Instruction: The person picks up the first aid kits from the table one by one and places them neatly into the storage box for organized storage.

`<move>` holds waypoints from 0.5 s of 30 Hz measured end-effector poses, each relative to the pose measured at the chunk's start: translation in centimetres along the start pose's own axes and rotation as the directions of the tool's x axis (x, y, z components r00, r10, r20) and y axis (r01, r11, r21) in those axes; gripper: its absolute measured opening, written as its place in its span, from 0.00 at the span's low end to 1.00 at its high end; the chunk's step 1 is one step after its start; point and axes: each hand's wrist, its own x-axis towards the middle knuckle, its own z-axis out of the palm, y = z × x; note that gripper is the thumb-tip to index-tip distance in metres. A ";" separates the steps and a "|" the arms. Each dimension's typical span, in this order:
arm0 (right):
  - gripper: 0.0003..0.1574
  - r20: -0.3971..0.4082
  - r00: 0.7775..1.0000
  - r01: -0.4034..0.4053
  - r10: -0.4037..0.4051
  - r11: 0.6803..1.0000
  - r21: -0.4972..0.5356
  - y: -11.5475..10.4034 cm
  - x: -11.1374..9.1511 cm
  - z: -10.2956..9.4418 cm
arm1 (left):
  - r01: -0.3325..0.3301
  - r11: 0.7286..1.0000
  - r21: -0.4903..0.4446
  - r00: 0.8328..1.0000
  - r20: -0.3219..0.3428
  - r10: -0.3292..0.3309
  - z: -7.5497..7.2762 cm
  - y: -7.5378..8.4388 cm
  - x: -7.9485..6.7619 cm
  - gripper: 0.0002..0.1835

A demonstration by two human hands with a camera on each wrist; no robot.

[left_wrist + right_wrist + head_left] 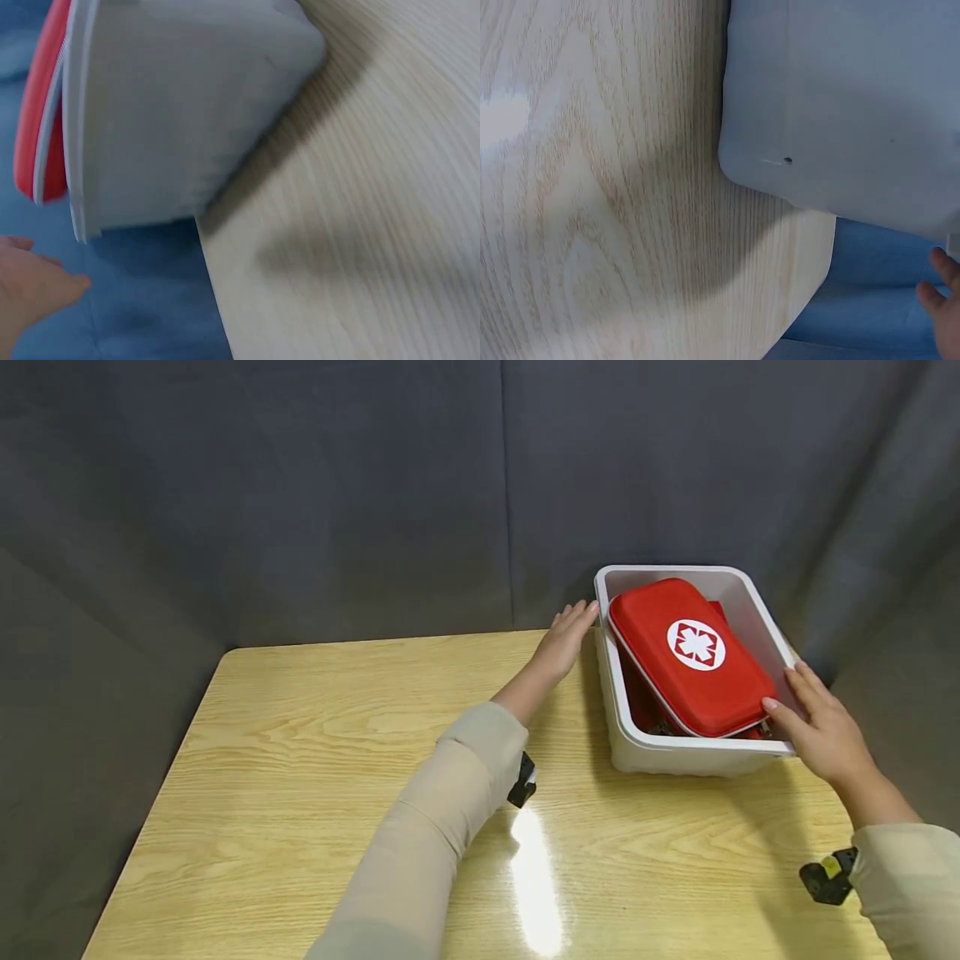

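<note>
A white plastic bin [621, 693] stands at the back right of the table. A red zippered first-aid case [652, 610] with a white round emblem lies tilted in it, over other red things mostly hidden below. Near the bin's left rim is my left hand [564, 643], its fingers extended; the left wrist view shows a gap between that hand [37, 289] and the bin [172, 112]. At the front right corner, my right hand [825, 727] has its fingers spread by the rim, the thumb tip close to the case. Whether it touches the case I cannot tell.
The bin stands on a light wood-grain table [337, 735], close to its back edge. Dark curtains [360, 502] hang behind it and at both sides. A dark wrist device [522, 781] shows below the left sleeve, another [828, 877] beside the right sleeve.
</note>
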 end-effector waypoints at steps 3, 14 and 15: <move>0.37 0.016 1.000 0.011 -0.012 1.000 0.004 0.0 0.2 -0.1 | 0.022 1.000 0.018 1.000 0.004 -0.022 -1.4 -1.4 -0.4 0.34; 0.40 0.078 0.997 0.021 -0.013 0.995 -0.098 -1.0 1.3 -0.5 | 0.069 0.988 0.141 0.998 -0.020 -0.066 -6.5 -4.9 -2.6 0.37; 0.40 0.074 0.997 0.023 -0.017 0.995 -0.094 -1.3 1.5 -0.5 | 0.077 0.983 0.164 0.997 -0.026 -0.074 -6.8 -5.1 -2.8 0.37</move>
